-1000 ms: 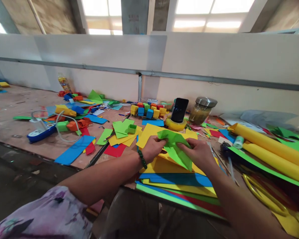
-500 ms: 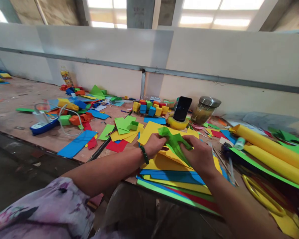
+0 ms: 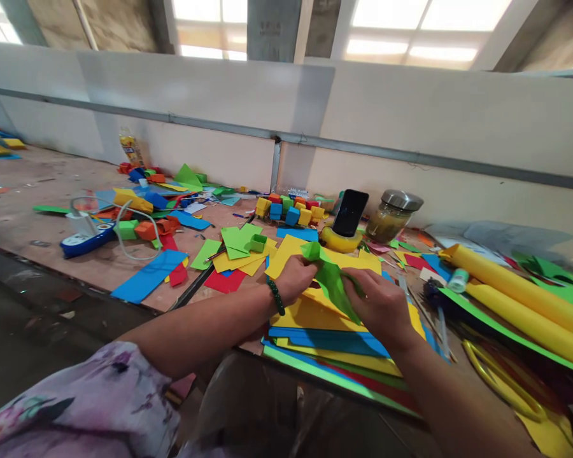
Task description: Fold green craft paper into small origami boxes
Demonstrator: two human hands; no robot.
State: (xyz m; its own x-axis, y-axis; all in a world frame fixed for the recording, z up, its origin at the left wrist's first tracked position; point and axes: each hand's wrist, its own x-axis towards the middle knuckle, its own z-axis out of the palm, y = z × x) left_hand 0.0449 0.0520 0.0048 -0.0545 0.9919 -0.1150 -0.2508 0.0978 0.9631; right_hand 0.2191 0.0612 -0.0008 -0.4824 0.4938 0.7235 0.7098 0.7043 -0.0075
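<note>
A pale partition wall (image 3: pixel 195 86) spans the full width behind the desk, crossed by a grey rail (image 3: pixel 344 143); bright windows (image 3: pixel 424 32) stand above it. The desk (image 3: pixel 23 216) runs along the wall, its reddish-brown top strewn with coloured paper. The left arm (image 3: pixel 195 337), in a floral sleeve (image 3: pixel 86 407), enters from the lower left, forearm angled forward and toward the person's right. The right arm (image 3: pixel 439 388) enters from the lower right, forearm angled forward and toward the left. The two converge above a stack of coloured sheets (image 3: pixel 334 343) at the desk's front edge. Two yellow rolls lie right of the stack.

Both grips are set close together, knuckles up, with the green sheet (image 3: pixel 333 283) between them. The left grip (image 3: pixel 296 278) is clamped on its left side, thumb toward the centre; the right grip (image 3: pixel 382 302) is clamped on its right side, fingers curled. The sheet is creased and slanted over the stack; I cannot tell whether its lower edge touches.

Beyond, a lidded jar (image 3: pixel 386 226) stands beside an upright phone (image 3: pixel 351 213); paper cubes (image 3: pixel 291 215) sit to their left. A dark green bracelet (image 3: pixel 275 297) circles the left wrist.
</note>
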